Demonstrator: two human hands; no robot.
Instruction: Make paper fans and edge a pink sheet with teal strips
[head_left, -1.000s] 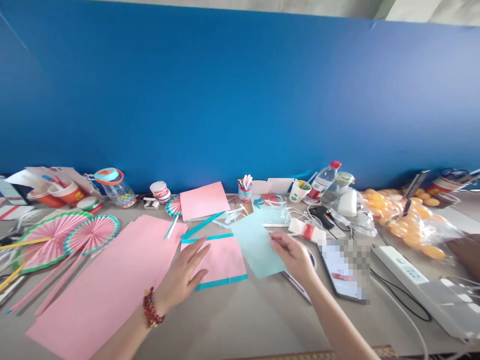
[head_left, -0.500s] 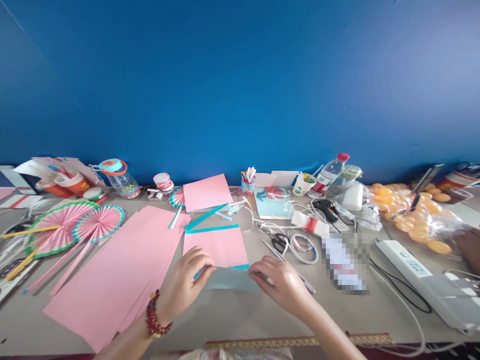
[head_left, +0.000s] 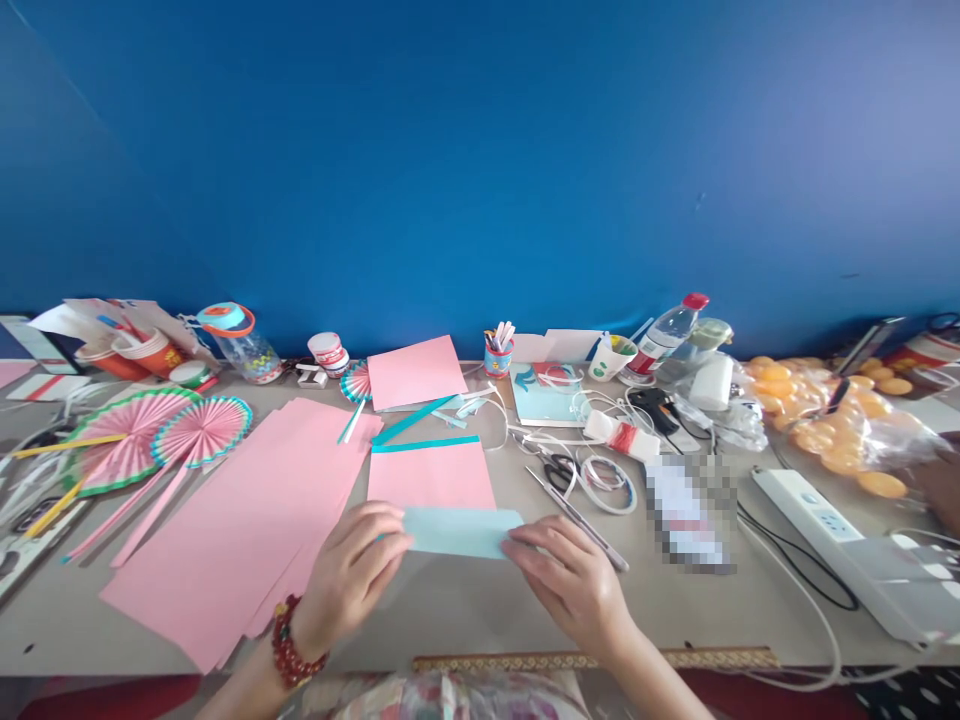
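My left hand [head_left: 356, 565] and my right hand [head_left: 570, 575] pinch opposite ends of a pale blue paper strip [head_left: 457, 532], held above the table's near middle. Just behind the strip lies a pink paper sheet [head_left: 431, 475] with a teal band along its far edge; its near edge is hidden by the strip. A loose teal strip [head_left: 415, 420] slants away beyond that sheet. To the left of my left hand, large pink sheets [head_left: 247, 510] lie overlapped. Scissors [head_left: 559, 472] and a slim metallic tool [head_left: 585, 525] rest beyond my right hand.
Pink pleated fans [head_left: 201, 432] lie at the left. A white power strip [head_left: 840, 550] and cables occupy the right, with bagged orange balls [head_left: 832, 425] behind. A bottle [head_left: 664, 340], a pen cup [head_left: 499, 355] and a glue gun [head_left: 652, 412] stand or lie farther back.
The paper between my hands has turned and risen, so its pale blue face now shows as a band over the pink sheet's near edge. The view has shifted slightly.
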